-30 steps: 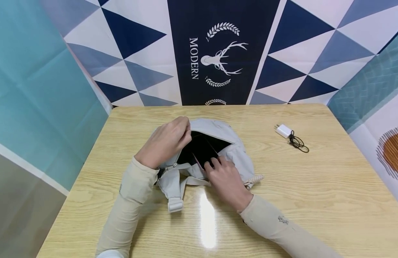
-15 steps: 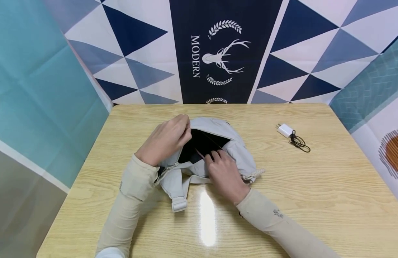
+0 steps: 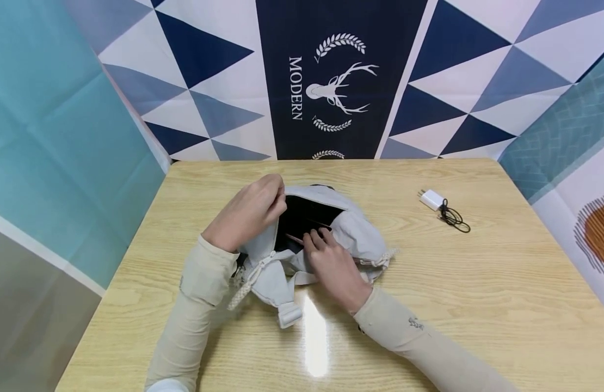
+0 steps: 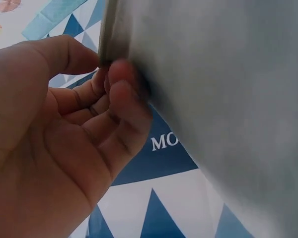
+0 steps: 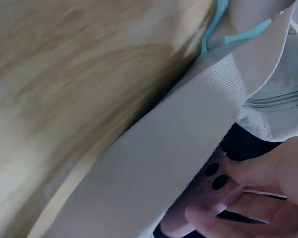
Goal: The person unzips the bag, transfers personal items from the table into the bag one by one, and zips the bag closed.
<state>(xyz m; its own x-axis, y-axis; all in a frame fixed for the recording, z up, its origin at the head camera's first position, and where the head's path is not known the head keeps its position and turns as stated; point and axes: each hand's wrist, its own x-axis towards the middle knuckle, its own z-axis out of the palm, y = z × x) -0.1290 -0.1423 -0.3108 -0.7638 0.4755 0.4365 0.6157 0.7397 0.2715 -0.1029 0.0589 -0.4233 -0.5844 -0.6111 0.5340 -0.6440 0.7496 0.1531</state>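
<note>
A light grey fabric bag (image 3: 361, 234) lies on the table with its zipped mouth gaping and dark inside. My left hand (image 3: 248, 212) pinches the rim of the mouth and holds it up; the left wrist view shows thumb and fingertips on the cloth edge (image 4: 223, 99). Down in the opening, my right hand (image 3: 333, 267) grips a pinkish smartphone (image 5: 201, 198), its round camera lenses showing in the right wrist view. Only a thin edge of the phone is visible from the head, the rest being inside the bag or behind the fingers.
A white charger plug (image 3: 431, 199) with a coiled black cable (image 3: 453, 215) lies at the right rear of the table (image 3: 478, 283). The bag's strap buckle (image 3: 289, 314) and a braided zip cord (image 3: 243, 288) hang toward the front. A patterned cloth backdrop (image 3: 223, 81) stands behind.
The phone, held in my right hand, has sunk deeper into the bag, from mostly visible to a thin edge. The bag has shifted slightly, and its buckle has swung right.
</note>
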